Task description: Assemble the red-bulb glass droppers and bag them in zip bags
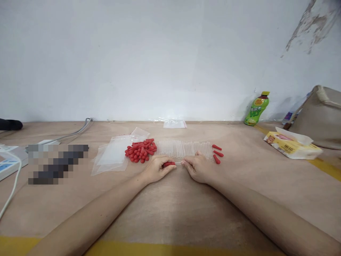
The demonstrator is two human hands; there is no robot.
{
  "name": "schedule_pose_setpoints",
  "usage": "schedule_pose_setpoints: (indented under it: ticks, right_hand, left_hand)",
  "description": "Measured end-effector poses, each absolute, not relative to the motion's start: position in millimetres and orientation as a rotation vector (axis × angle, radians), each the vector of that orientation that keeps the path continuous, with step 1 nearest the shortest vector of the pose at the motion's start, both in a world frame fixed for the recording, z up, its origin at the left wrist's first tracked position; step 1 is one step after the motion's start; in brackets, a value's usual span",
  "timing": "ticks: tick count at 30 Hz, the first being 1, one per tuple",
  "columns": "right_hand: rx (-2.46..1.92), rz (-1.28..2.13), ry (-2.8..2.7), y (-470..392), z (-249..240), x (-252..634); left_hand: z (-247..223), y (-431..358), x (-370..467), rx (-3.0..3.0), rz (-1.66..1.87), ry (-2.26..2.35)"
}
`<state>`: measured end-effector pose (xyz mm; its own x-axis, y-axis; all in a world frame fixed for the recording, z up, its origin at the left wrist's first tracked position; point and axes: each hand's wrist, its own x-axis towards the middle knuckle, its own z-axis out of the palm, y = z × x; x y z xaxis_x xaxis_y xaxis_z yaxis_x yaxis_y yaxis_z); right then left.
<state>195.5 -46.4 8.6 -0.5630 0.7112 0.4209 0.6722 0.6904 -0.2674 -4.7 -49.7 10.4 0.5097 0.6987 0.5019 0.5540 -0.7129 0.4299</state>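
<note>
Wall [160, 64], pale, peeling at upper right; worktop [170, 209], brown-covered, yellow strip [138, 249] along near edge; row of clear tubes [183, 148], side by side, just beyond hands; pile of red bulbs [140, 151], touching or just beside row's left end; left hand [157, 169], pinching single red bulb [169, 164]; right hand [198, 169], pinching single clear tube [178, 163], which spans gap to bulb; best kept in line, gripped close to joint, pressed gently, as slender tube may bend or snap.
</note>
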Motion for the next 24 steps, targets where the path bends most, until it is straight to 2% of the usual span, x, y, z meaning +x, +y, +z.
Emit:
schedule_pose_setpoints:
  ticks: [9,24]
  right_hand:
    - [-1.022,0.245,-2.326,-48.7,9.8,200.0]
    - [-0.892,0.133,-2.319,-48.6,3.6,202.3]
  left_hand:
    - [11.5,-45.0,-6.2,2.394,1.061,1.03]
    - [9.9,-52.8,-1.6,2.42,1.01,1.069]
